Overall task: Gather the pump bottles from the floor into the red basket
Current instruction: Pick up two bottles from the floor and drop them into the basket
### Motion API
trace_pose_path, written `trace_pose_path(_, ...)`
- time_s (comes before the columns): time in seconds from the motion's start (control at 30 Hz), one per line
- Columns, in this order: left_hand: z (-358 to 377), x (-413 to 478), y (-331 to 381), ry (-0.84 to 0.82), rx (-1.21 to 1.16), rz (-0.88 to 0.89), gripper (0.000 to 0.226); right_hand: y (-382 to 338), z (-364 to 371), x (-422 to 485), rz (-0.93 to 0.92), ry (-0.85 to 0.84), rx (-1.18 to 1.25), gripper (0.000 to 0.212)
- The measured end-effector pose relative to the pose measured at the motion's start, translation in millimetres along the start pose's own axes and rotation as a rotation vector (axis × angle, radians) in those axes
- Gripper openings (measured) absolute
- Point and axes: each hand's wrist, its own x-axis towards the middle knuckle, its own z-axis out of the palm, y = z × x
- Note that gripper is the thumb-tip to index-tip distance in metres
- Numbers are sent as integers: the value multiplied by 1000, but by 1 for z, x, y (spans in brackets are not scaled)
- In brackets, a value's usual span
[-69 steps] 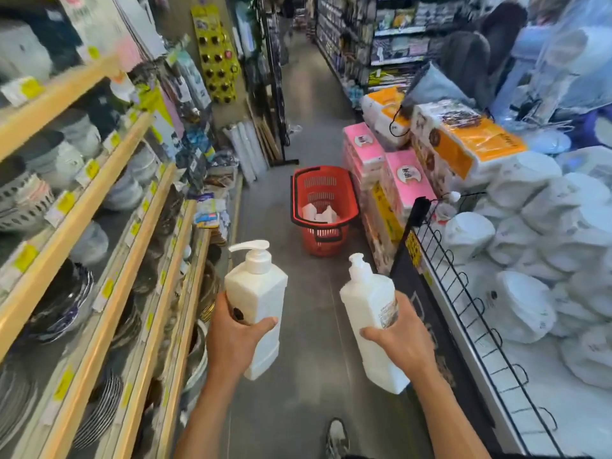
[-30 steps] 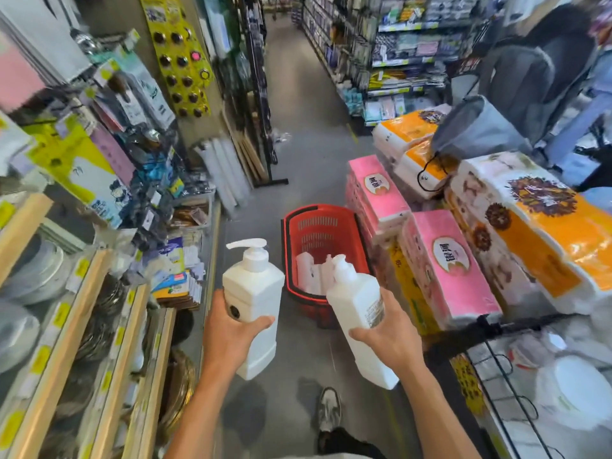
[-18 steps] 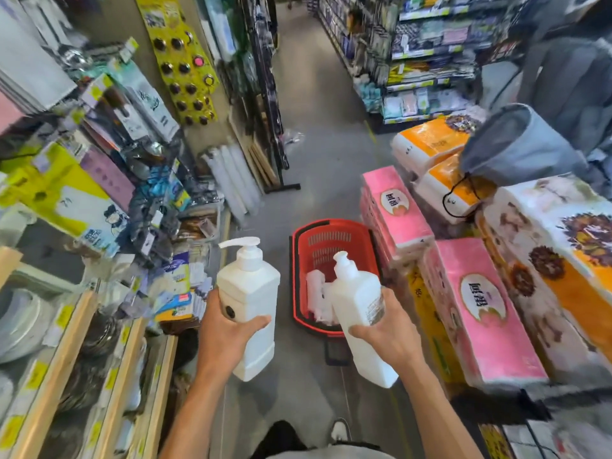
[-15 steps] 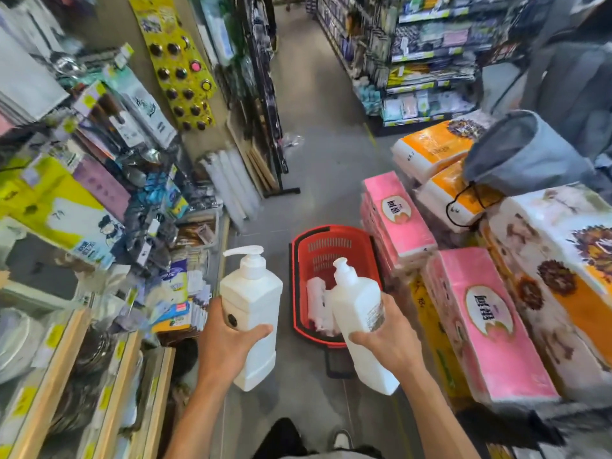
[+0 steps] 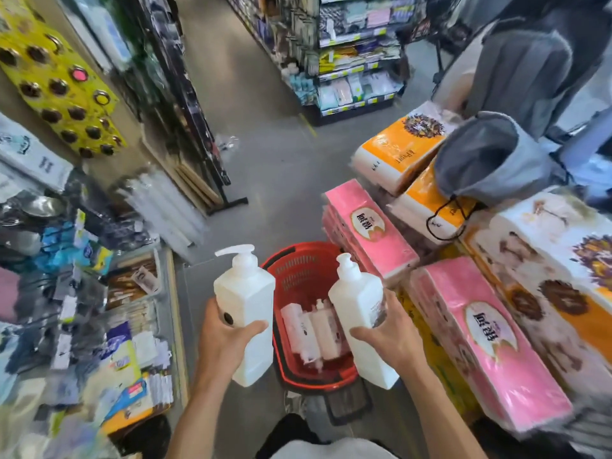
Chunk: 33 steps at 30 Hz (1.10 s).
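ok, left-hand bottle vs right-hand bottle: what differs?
Left-hand bottle shows a long sideways spout; right-hand bottle only a short stub. Left-hand bottle stands near upright; right-hand bottle leans left. Left-hand bottle bears a dark round dot; right-hand bottle a pale label. Both white, square-sided.

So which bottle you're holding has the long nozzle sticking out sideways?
The left-hand bottle: its pump nozzle juts out to the side. The right-hand bottle shows only a short, stubby top.

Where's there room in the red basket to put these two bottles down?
Bare bottom shows at the red basket's near end, between the lying bottles and the rim, and by the far mesh wall. The middle is crowded; the right-hand bottle hides the right side.
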Motion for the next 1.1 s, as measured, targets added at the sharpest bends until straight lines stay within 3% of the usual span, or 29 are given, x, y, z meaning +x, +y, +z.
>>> trace_pose_path(0.27, 53, 87, 3, -200, 50, -41, 70, 1, 21, 37, 207, 102, 172, 86)
trace_pose_path(0.43, 106, 121, -48, -296, 111, -205, 72, 36, 57, 76, 358, 67, 199, 79)
trace_pose_path(0.73, 209, 195, -156, -323, 258, -321, 82, 114, 151, 187, 414, -4, 153, 78)
trace_pose_path(0.93, 292, 247, -237, -297, 427, -458, 74, 194, 244, 277, 514, -87, 40, 77)
trace_pose_path(1.1, 350, 277, -324, -358, 421, -559, 75, 272, 319, 325, 557, -139, -38, 79)
